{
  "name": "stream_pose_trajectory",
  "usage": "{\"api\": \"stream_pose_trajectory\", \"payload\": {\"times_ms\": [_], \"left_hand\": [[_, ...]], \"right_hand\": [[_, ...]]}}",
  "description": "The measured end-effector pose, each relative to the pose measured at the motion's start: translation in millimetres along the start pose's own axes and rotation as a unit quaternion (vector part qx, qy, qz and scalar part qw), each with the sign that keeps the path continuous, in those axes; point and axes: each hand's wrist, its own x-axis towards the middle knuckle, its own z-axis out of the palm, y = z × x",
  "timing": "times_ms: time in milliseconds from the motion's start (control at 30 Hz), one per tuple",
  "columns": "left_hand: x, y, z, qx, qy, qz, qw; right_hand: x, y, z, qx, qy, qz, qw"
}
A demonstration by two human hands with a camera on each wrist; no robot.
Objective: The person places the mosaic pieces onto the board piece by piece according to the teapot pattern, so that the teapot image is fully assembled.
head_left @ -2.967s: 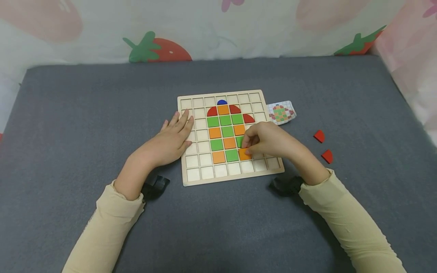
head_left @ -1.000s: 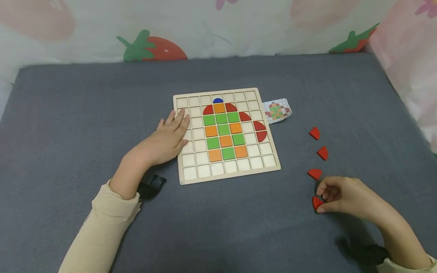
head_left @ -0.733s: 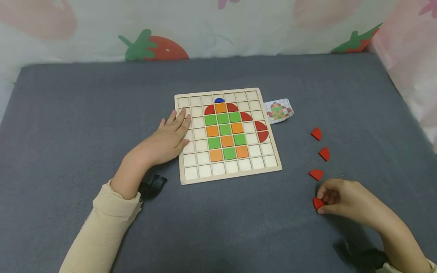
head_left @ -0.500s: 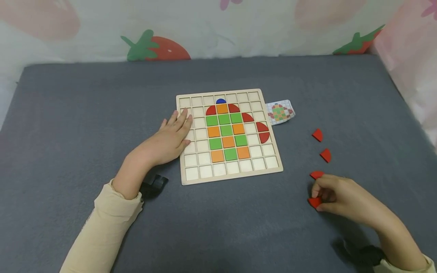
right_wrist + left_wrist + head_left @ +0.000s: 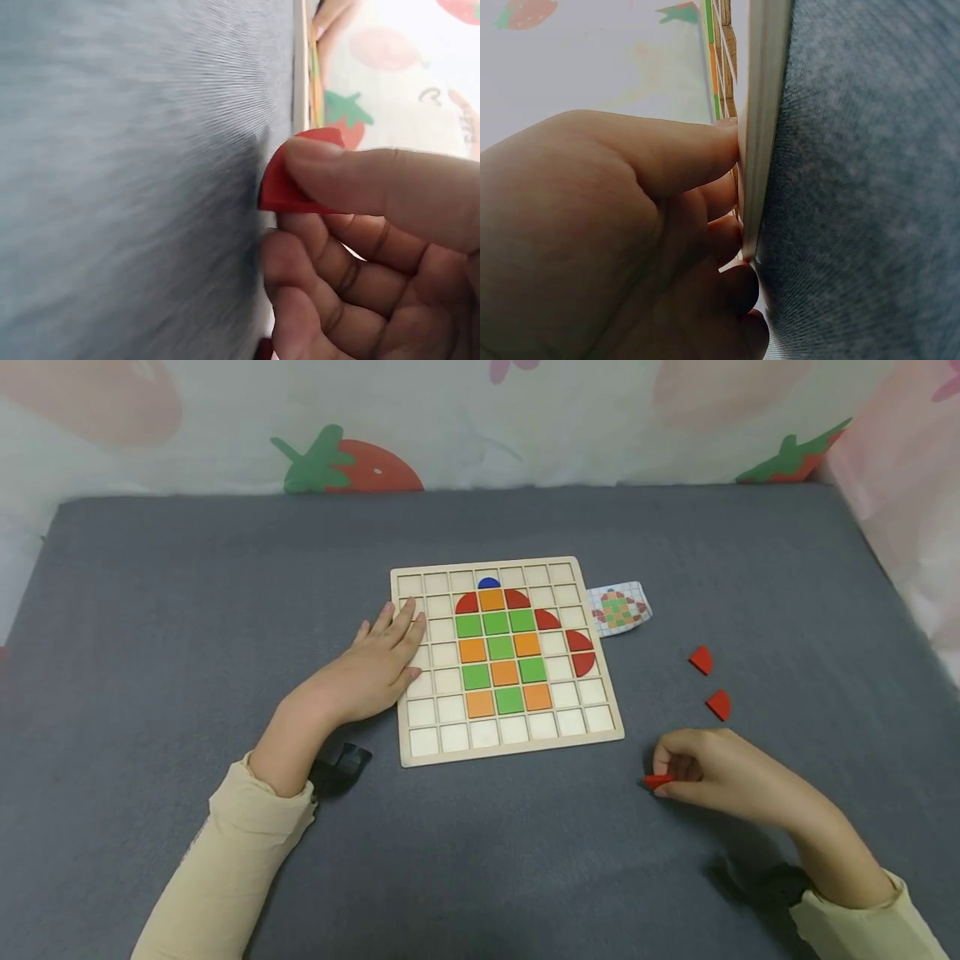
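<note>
My left hand (image 5: 371,664) rests with straight fingers on the left rim of a wooden grid board (image 5: 510,747). In the left wrist view the thumb (image 5: 682,154) lies against the board's edge. Green and orange square tiles, several red quarter-circle tiles and a blue half-circle tile (image 5: 489,582) fill part of the grid. My right hand (image 5: 723,777), off the board's lower right corner, pinches a red quarter-circle tile (image 5: 289,184) between thumb and fingers. That tile is tilted, close over the cloth in the right wrist view.
Two loose red quarter-circle tiles, the upper tile (image 5: 701,660) and the lower tile (image 5: 718,704), lie right of the board. A small pattern card (image 5: 618,608) sticks out at the board's right edge. A grey cloth (image 5: 225,577) covers the table; a strawberry-print curtain (image 5: 562,435) hangs behind.
My right hand left the board's orange tile, went to the lower right and took hold of a red tile. It has since moved up and left with it. The left hand stays on the board.
</note>
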Motion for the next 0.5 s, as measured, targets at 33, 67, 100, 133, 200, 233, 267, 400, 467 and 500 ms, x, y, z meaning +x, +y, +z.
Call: {"api": "stream_pose_trajectory", "payload": {"times_ms": [33,67,100,133,200,233,267,400,467,500], "left_hand": [[0.0,-0.1,0.0,0.000,0.000,0.000,1.0000],[0.0,-0.1,0.0,0.000,-0.001,0.000,1.0000],[0.0,0.0,0.0,0.000,-0.001,0.000,1.0000],[0.1,-0.1,0.1,0.000,-0.001,0.000,1.0000],[0.3,-0.3,0.3,0.000,0.000,0.000,1.0000],[0.3,-0.4,0.5,0.000,0.000,0.000,1.0000],[0.3,-0.4,0.4,0.000,0.001,0.000,1.0000],[0.5,-0.4,0.4,-0.002,0.002,-0.001,1.0000],[0.2,-1.0,0.2,-0.003,0.002,0.001,1.0000],[-0.1,-1.5,0.0,-0.005,0.002,0.003,1.0000]], "right_hand": [[4,-2,-1,-0.002,0.001,-0.006,1.000],[8,-4,-2,-0.002,0.001,-0.012,1.000],[12,-6,-3,-0.003,0.002,-0.015,1.000],[16,-8,-5,-0.003,0.003,-0.018,1.000],[24,-12,-8,-0.007,0.007,-0.023,1.000],[28,-15,-10,-0.008,0.010,-0.023,1.000],[33,-16,-12,-0.009,0.012,-0.025,1.000],[49,-23,-17,-0.012,0.024,-0.036,0.999],[57,-25,-19,-0.011,0.026,-0.038,0.999],[62,-26,-19,-0.008,0.025,-0.039,0.999]]}}
